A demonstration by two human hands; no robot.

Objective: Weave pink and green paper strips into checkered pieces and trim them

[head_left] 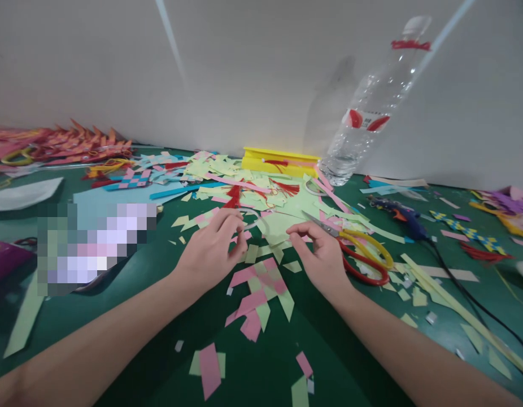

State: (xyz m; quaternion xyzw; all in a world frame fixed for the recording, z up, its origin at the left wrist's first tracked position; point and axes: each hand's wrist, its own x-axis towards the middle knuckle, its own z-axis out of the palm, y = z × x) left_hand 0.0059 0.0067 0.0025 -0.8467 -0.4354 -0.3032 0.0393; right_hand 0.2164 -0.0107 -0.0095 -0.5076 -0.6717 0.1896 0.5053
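My left hand (pixel 219 243) is closed, its fingers curled around the edge of a thin clear ring (pixel 255 219) that looks like a roll of tape. Facing it, my right hand (pixel 316 251) has its thumb and forefinger drawn together; whatever they pinch, if anything, is too small to make out. Below and between both hands lies a woven piece of pink and pale green paper strips (pixel 261 288), with loose pointed ends. Scissors with red and yellow handles (pixel 365 257) rest against the outer side of my right hand.
A tilted plastic bottle (pixel 363 107) leans on the wall behind a yellow folded piece (pixel 282 161). Paper scraps (pixel 219 167) and red tassels (pixel 234 195) cover the back. At right lies a blue corded tool (pixel 408 220); at left, a blurred-out object (pixel 100 249).
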